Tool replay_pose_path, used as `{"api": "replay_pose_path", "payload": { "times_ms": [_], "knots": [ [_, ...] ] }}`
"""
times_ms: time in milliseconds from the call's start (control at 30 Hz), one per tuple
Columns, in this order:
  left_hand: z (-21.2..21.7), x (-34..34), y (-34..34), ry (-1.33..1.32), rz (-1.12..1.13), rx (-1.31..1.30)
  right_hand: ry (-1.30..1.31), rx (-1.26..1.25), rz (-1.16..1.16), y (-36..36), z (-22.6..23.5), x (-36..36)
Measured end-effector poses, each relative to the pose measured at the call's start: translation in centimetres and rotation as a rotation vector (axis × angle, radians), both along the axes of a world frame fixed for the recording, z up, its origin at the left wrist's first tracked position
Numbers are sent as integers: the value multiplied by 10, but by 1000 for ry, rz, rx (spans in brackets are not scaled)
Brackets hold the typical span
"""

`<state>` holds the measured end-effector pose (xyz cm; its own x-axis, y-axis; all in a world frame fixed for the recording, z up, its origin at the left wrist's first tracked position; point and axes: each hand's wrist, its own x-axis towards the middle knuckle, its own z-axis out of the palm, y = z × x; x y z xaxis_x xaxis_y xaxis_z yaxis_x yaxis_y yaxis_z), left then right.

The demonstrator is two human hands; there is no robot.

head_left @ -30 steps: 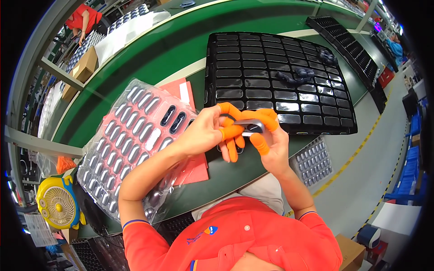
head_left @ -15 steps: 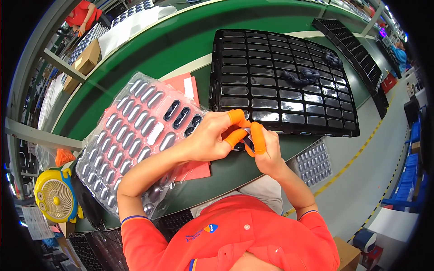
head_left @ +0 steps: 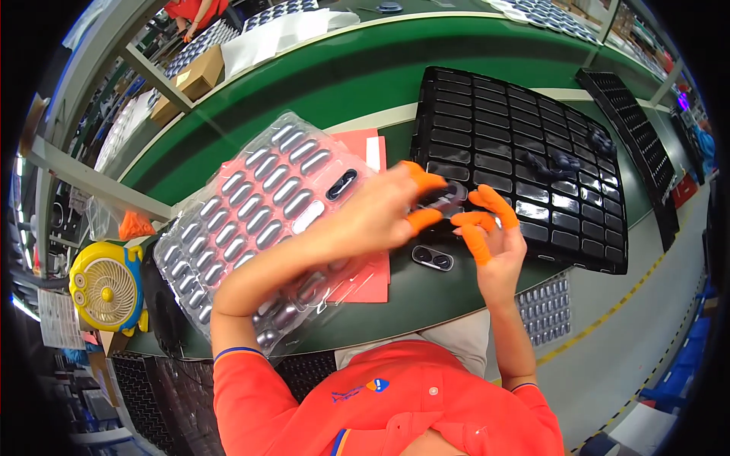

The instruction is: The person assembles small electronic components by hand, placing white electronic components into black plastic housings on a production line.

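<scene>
Loosely, the right hand (head_left: 502, 249) spreads; the left hand (head_left: 380, 211) pinches a dark oval part (head_left: 450, 199) (blurred), long axis rising rightward.

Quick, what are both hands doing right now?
Left hand: closed on a dark, elongated, rounded piece, blurred.
Right hand: open, apparently holding nothing; whether it touches the piece is unclear.

- Left hand (head_left: 365, 213), right hand (head_left: 498, 247): one each.
- Blurred part (head_left: 449, 200), in left hand: one.
- Wide black tray (head_left: 494, 114), toward back edge of worktop (head_left: 411, 300): one.
- Dark bundles (head_left: 555, 166) on that tray: two.
- Clear tray (head_left: 328, 146), toward left edge: one.
- Loose oval part (head_left: 433, 258), nearer front edge: one.
</scene>
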<state>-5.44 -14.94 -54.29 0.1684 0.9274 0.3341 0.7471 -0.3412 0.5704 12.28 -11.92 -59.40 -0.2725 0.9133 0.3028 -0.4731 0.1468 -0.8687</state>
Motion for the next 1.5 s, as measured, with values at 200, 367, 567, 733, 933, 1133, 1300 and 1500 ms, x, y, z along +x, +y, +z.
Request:
{"api": "replay_pose_path", "payload": {
  "times_ms": [200,367,567,733,933,1133,1300,1500],
  "knots": [
    [5,-92,-11,180,498,-139,-186,34,37,15,-3,28],
    [-6,-109,-3,264,602,-322,-244,40,-49,27,4,43],
    [-16,-124,17,366,650,-181,-516,278,-320,84,-2,80],
    [-18,-124,32,386,570,-284,-1071,727,-661,148,3,105],
    [6,-123,29,159,572,-171,-1315,1071,-546,179,-11,86],
    [40,-67,28,-700,100,-320,-1204,1035,-517,163,-9,81],
    [25,-35,35,-992,-192,-443,-937,734,-434,139,15,72],
    [9,-6,33,-1057,-290,-552,-304,24,-24,93,35,57]
  ]
}}
